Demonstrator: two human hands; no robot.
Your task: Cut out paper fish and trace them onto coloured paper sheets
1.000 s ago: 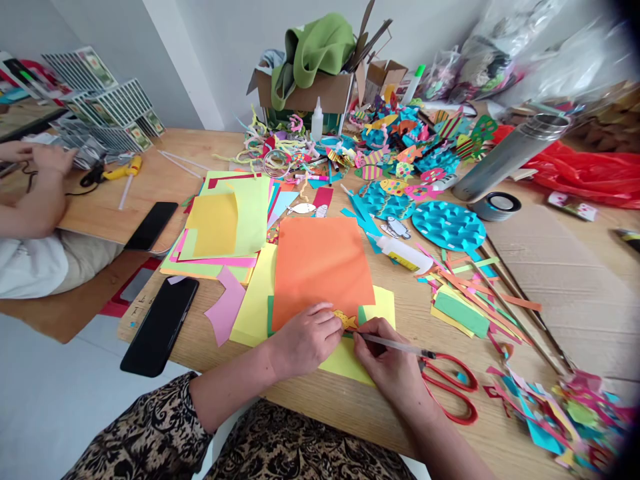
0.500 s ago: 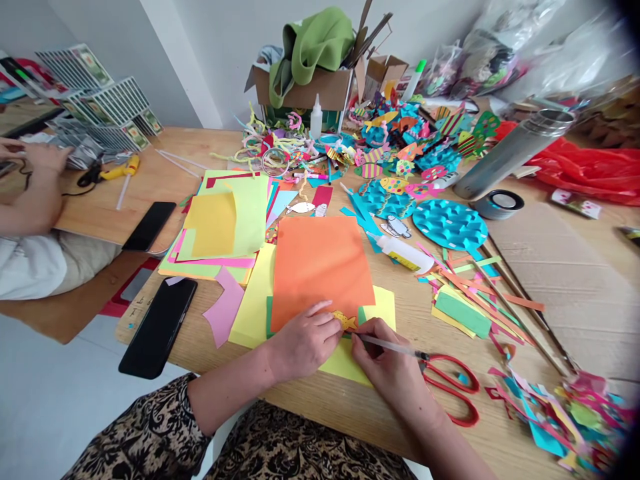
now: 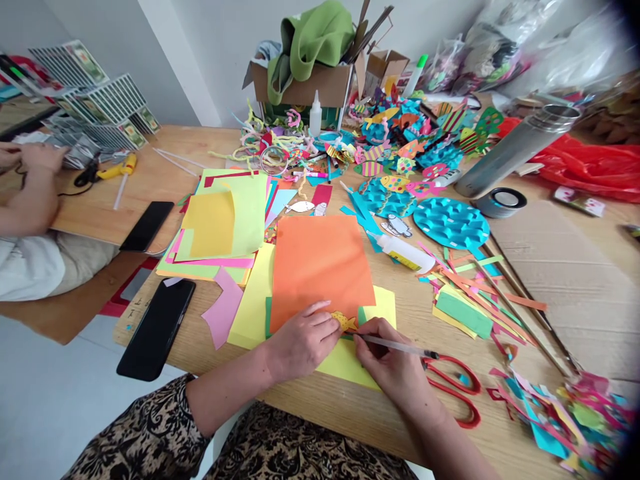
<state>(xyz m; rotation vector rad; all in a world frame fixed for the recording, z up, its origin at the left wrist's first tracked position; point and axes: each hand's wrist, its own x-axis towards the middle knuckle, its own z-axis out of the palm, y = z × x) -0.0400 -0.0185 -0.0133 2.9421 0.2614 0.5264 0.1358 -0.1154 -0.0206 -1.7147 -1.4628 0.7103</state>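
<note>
An orange sheet (image 3: pixel 323 263) lies over yellow paper (image 3: pixel 250 313) at the table's front edge. On its lower edge rests a small yellow fish cutout (image 3: pixel 344 321). My left hand (image 3: pixel 301 340) lies on the orange sheet with its fingers stretched out, their tips at the fish's left side. Just right of the fish, my right hand (image 3: pixel 393 360) is closed around a thin pen (image 3: pixel 397 345), its tip near the fish's lower edge. Red-handled scissors (image 3: pixel 453 390) lie beside my right hand, their blades hidden.
Colored sheets (image 3: pixel 220 220) and two phones (image 3: pixel 156 328) lie at left. A glue bottle (image 3: pixel 407 253), blue disc (image 3: pixel 450 223), paper strips and metal flask (image 3: pixel 517 150) are at right. Another person's hands (image 3: pixel 43 157) are at far left. Boxes stand behind.
My right hand has shifted very slightly right, and the pen's back end has tipped a little to the right. My left hand stays on the paper.
</note>
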